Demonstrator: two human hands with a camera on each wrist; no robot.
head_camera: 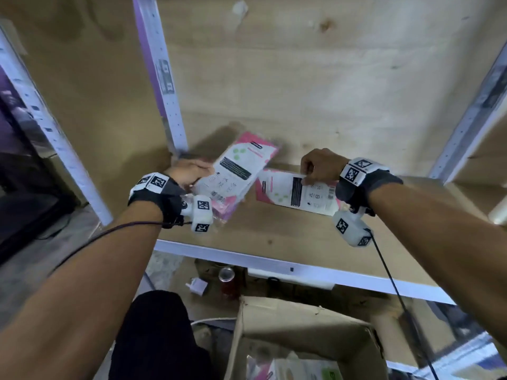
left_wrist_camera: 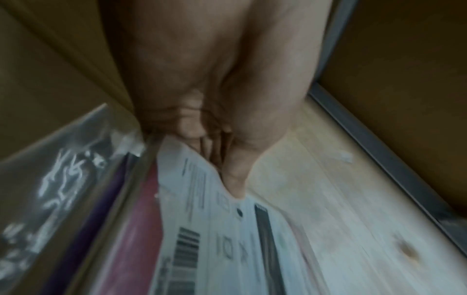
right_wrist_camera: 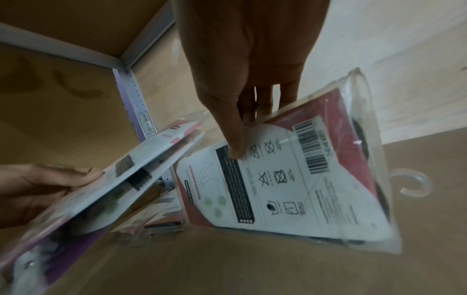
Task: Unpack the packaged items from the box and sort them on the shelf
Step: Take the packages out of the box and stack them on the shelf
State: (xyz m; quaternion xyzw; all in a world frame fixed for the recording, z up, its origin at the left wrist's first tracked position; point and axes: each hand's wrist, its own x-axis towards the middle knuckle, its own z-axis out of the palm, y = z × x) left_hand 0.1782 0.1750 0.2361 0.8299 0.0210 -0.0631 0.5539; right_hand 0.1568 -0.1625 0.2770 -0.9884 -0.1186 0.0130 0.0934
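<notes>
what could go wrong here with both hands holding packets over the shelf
1. The left hand grips more than one slippery plastic packet by one end; one may slide out, judging by the right wrist view.
2. The right hand pinches its packet only at the top edge, so it may swing or drop.
3. The two packets nearly meet above the shelf board and may knock together.

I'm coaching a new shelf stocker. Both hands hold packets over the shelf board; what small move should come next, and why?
Probably lower the right hand and lay its packet flat on the shelf board. That packet already hangs low over bare wood, while the left hand holds its packets tilted beside it, so the right one can go down first.
</notes>
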